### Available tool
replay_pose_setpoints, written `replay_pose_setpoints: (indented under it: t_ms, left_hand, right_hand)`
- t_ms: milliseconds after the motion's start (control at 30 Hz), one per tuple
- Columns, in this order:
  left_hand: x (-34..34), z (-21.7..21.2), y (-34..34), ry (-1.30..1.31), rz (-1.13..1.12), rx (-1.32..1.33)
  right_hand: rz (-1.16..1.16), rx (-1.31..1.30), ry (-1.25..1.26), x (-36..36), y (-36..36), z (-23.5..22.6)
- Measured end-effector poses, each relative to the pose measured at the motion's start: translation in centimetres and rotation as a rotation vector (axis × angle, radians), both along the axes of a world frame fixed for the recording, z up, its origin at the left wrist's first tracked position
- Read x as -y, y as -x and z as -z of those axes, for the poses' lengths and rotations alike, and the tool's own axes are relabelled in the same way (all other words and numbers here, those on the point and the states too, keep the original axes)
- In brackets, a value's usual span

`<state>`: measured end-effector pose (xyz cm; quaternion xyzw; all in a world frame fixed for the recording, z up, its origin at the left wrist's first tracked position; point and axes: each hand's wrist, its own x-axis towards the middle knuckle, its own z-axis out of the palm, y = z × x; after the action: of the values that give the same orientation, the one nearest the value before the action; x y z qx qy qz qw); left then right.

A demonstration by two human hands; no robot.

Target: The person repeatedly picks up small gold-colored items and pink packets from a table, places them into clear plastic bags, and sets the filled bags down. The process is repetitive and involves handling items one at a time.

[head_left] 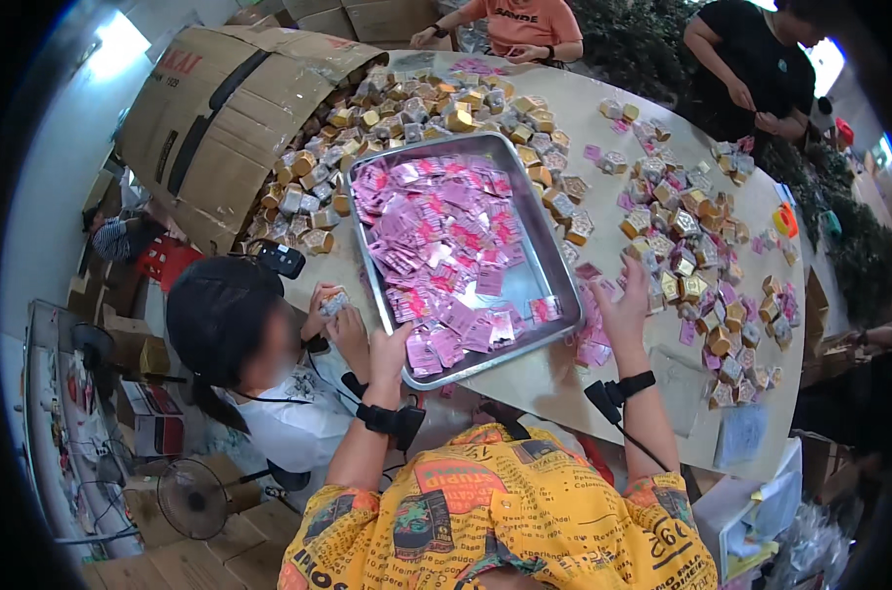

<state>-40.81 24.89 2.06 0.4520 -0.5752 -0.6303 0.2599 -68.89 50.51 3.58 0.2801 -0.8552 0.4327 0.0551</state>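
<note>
A rectangular metal tray (536,280) rests on the table, tilted in view and heaped with small pink packets (436,221). Its lower right part shows bare metal. My left hand (389,356) grips the tray's near left rim, with the thumb along the edge. To the right of the tray, my right hand (625,303) is open with its fingers apart and nothing seen in it. Loose pink packets (594,346) lie beside that hand, between it and the tray. Both my wrists wear black bands with cables.
Gold and silver faceted boxes (407,113) spill from a tipped cardboard carton (220,128) across the table (554,388). More boxes (692,236) and packets lie at right. A co-worker in a black cap (225,315) holds a small item at left; other people stand across the table.
</note>
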Motion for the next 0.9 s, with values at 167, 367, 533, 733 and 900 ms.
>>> replay_pose_setpoints:
  t_ms: [167, 367, 533, 733, 900]
  left_hand:
    - [-1.7, -0.2, 1.2, -0.092, 0.139, -0.105]
    - [-4.4, -0.1, 2.5, -0.08, 0.238, -0.09]
    - [-5.4, -0.5, 2.6, -0.036, 0.316, -0.032]
    - [-6.0, -1.7, 3.0, -0.123, 0.316, 0.009]
    - [-6.3, -1.1, 3.4, -0.134, 0.305, -0.035]
  right_hand:
    - [-0.265, 0.103, -0.045, 7.7, 0.6, -1.6]
    - [-0.186, 0.297, -0.034, 12.3, 0.3, 0.9]
    - [0.007, 0.333, -0.04, 12.7, -1.5, 2.0]
    - [-0.106, 0.53, 0.261, 11.4, -1.2, 3.4]
    - [-0.297, 0.917, 0.483, 10.8, -2.0, 1.0]
